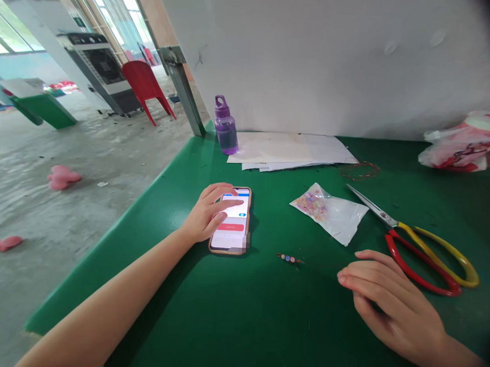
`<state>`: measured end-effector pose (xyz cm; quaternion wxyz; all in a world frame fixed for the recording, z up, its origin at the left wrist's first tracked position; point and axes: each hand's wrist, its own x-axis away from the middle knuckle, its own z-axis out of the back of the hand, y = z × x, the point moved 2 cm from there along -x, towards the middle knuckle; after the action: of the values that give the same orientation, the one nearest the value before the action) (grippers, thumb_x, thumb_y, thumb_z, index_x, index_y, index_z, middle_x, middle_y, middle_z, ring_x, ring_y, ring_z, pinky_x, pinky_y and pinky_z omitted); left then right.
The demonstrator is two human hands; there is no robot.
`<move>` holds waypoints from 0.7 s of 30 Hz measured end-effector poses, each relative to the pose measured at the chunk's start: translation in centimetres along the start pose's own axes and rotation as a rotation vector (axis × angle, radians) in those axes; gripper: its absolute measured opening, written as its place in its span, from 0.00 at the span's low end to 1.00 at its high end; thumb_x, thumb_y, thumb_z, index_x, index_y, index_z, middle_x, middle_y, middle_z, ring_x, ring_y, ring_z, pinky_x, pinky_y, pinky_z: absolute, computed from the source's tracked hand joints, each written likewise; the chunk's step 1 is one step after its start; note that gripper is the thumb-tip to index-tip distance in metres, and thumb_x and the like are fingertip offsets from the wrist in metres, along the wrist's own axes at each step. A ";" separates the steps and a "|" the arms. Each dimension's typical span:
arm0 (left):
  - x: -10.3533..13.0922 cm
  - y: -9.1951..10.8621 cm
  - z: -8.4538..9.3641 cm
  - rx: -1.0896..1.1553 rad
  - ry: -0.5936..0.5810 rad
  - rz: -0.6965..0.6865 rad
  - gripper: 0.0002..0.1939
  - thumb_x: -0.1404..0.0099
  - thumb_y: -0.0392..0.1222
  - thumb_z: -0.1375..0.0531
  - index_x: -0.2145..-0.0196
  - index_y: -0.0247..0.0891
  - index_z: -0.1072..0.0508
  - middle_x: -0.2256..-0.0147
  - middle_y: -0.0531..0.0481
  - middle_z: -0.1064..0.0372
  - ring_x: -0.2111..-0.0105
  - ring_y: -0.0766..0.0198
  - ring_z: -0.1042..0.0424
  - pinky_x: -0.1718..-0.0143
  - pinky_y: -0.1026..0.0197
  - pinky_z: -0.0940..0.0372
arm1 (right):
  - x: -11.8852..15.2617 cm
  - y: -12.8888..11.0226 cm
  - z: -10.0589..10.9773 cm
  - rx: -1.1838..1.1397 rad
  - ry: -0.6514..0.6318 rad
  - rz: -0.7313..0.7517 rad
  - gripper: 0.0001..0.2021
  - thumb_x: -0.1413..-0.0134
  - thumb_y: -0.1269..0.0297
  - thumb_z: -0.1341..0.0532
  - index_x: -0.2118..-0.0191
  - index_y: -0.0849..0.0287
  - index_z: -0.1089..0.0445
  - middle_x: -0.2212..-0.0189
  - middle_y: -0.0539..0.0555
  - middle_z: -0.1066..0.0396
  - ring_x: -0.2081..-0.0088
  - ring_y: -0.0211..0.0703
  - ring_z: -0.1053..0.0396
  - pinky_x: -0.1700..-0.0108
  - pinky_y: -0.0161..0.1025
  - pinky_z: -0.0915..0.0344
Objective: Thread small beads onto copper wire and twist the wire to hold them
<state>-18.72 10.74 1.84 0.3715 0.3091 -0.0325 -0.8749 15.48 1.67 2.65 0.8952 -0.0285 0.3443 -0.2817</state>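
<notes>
My left hand (209, 213) lies on a phone (233, 233) that is flat on the green table (231, 318), its fingers spread over the lit screen. My right hand (390, 301) rests on the table to the right, palm turned inward, fingers together and holding nothing. Between the hands lies a short strand of small beads on wire (289, 258). A clear plastic bag of coloured beads (329, 211) sits beyond it. Scissors with red and yellow handles (423, 248) lie just past my right hand.
A purple bottle (226, 127) stands at the table's back left, next to white paper sheets (287, 150). A coil of thin wire (359, 170) and a plastic bag (466, 147) lie at the back right. A white wall backs the table. A red chair (146, 87) stands on the concrete floor.
</notes>
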 end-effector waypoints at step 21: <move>0.0 3.7 0.8 -0.421 -0.147 -0.404 0.21 0.43 0.61 0.45 0.70 0.38 0.34 0.73 0.50 0.33 0.64 0.59 0.34 0.46 0.46 0.48 | 0.3 0.1 -0.1 -0.024 -0.009 0.021 0.14 0.51 0.83 0.45 0.58 0.64 0.34 0.64 0.55 0.30 0.61 0.38 0.33 0.50 0.51 0.40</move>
<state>-16.83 7.87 3.54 0.2424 0.1612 0.1848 -0.9387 15.59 1.59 2.39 0.8991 -0.0367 0.3439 -0.2682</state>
